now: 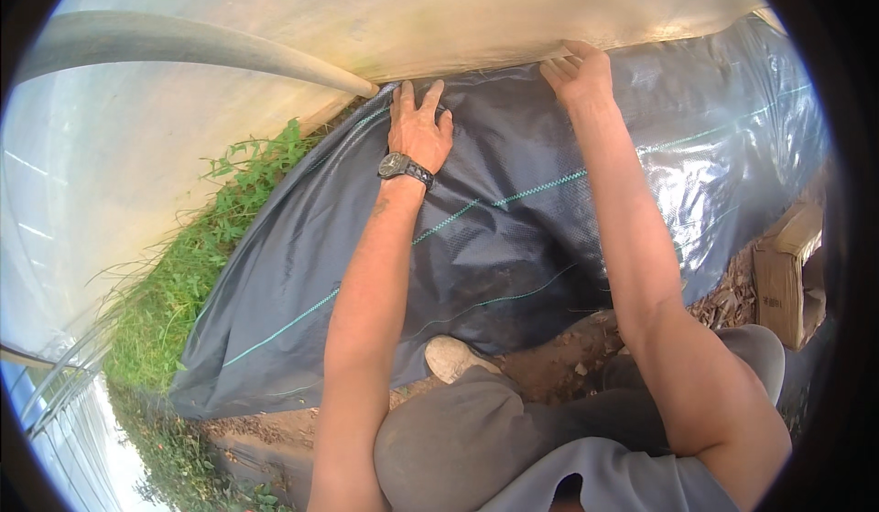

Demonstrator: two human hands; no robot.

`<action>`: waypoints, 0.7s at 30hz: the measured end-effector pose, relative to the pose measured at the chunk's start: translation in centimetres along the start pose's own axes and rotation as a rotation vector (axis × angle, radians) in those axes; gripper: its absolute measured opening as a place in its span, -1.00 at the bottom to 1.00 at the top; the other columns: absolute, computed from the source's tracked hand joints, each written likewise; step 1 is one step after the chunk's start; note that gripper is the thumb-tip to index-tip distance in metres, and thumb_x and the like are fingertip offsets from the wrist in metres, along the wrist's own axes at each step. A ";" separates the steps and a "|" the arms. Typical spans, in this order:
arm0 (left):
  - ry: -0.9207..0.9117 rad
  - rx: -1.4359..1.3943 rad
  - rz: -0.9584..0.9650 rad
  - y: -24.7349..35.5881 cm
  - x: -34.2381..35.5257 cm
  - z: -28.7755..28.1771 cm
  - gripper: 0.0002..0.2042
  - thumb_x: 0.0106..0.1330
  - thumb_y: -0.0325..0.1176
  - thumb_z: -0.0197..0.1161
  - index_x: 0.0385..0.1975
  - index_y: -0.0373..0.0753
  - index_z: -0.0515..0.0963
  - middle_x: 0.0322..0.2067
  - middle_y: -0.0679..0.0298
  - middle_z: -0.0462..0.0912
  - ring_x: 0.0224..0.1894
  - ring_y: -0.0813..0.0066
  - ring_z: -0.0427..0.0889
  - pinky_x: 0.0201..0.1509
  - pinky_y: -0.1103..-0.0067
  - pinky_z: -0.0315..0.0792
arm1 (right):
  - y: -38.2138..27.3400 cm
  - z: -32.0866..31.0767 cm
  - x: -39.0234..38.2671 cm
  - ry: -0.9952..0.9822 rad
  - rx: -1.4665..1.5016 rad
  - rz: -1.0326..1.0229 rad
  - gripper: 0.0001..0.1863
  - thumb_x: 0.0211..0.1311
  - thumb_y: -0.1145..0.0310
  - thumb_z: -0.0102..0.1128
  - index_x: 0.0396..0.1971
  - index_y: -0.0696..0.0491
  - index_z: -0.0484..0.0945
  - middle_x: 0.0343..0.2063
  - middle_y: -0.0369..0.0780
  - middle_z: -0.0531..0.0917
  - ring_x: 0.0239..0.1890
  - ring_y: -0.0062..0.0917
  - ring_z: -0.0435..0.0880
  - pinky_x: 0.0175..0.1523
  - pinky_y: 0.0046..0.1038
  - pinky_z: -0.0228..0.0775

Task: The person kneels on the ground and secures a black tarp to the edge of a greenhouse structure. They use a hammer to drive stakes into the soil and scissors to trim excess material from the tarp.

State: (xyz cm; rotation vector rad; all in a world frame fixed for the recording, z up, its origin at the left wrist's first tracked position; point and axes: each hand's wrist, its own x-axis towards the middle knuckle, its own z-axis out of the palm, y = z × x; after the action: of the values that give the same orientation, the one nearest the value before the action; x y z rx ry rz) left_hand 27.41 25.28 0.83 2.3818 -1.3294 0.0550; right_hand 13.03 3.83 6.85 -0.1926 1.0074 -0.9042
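A black woven ground cover sheet with green stitched lines spreads in front of me, creased and shiny in places. My left hand, with a dark watch on its wrist, lies on the sheet near its upper left edge. Its fingers are spread and pressed down. Farther right, my right hand touches the sheet's upper edge, where it meets pale plastic film. Those fingers are bent and a little apart, and I see nothing held in them.
A curved pipe comes down against the film beside my left hand. Green weeds grow along the sheet's left side. A torn cardboard box stands at right. Near my knees are bare soil and a pale stone-like lump.
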 end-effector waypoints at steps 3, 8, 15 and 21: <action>-0.012 0.029 0.006 0.2 0.3 0.2 -0.43 0.38 -0.20 0.28 0.42 0.14 0.43 0.44 -0.28 0.21 0.46 -0.26 0.27 0.41 0.11 0.39 | -0.3 -0.2 0.3 -0.114 0.033 0.010 -0.21 0.32 0.31 0.16 0.40 0.41 0.06 0.38 0.19 0.24 0.47 0.02 0.24 0.62 0.02 -0.15; -0.038 0.088 0.018 0.4 0.6 -0.3 -0.44 0.37 -0.22 0.27 0.41 0.16 0.43 0.41 -0.30 0.22 0.43 -0.27 0.30 0.40 0.12 0.41 | -1.1 0.4 0.4 -0.074 0.079 0.112 -0.12 0.25 0.28 0.22 0.42 0.42 0.02 0.39 0.17 0.21 0.48 0.02 0.22 0.61 0.10 -0.16; -0.189 0.090 -0.127 2.4 2.0 -1.9 -0.41 0.30 -0.26 0.27 0.40 0.09 0.47 0.20 -0.13 0.38 0.27 -0.11 0.44 0.34 0.17 0.43 | -1.3 0.5 1.0 -0.116 0.245 0.173 -0.06 0.21 0.28 0.25 0.45 0.37 -0.05 0.41 0.14 0.18 0.48 0.02 0.21 0.59 0.11 -0.06; -0.160 0.257 -0.155 2.9 2.7 -1.0 -0.37 0.28 -0.24 0.25 0.43 0.14 0.43 0.25 -0.09 0.32 0.31 -0.03 0.39 0.22 0.20 0.54 | -2.6 1.6 0.6 -0.037 0.203 0.291 -0.10 0.22 0.27 0.28 0.46 0.24 0.02 0.44 0.08 0.18 0.48 -0.06 0.23 0.54 0.07 0.03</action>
State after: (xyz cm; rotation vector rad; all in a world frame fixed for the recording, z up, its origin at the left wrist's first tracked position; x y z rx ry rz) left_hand 26.64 22.17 3.32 2.7508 -1.2677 -0.0106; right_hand 12.93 1.32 8.70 0.1070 0.8759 -0.7275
